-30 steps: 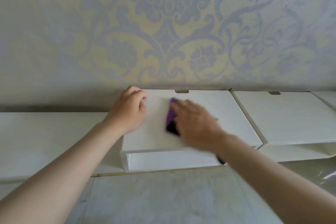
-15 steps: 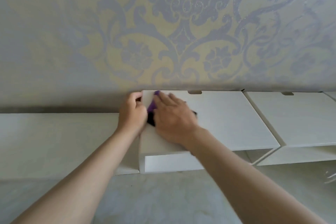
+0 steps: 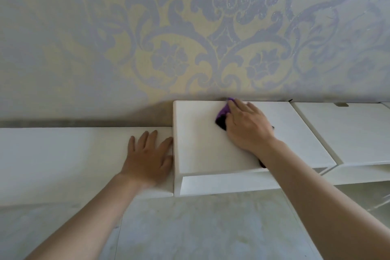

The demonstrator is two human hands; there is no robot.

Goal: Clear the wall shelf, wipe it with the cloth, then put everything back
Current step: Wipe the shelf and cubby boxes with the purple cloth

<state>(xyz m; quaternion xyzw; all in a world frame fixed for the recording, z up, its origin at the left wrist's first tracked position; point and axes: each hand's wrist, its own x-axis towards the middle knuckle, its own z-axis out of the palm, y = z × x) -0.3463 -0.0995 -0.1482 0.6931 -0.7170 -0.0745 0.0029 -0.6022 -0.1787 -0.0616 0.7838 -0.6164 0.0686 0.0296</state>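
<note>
Left hand (image 3: 147, 159) now off shelf (image 3: 202, 150), flat alongside.

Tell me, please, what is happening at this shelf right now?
A person is wiping a white wall shelf. The right hand presses a purple cloth flat on the shelf top, near the wallpapered wall. The left hand rests flat on the lower ledge beside it. Nothing else sits on the shelf top.

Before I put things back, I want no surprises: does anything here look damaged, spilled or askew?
Nothing stands out. The shelf top is bare and unmarked; the right hand presses the cloth near the wall, the left hand lies flat beside it.
</note>
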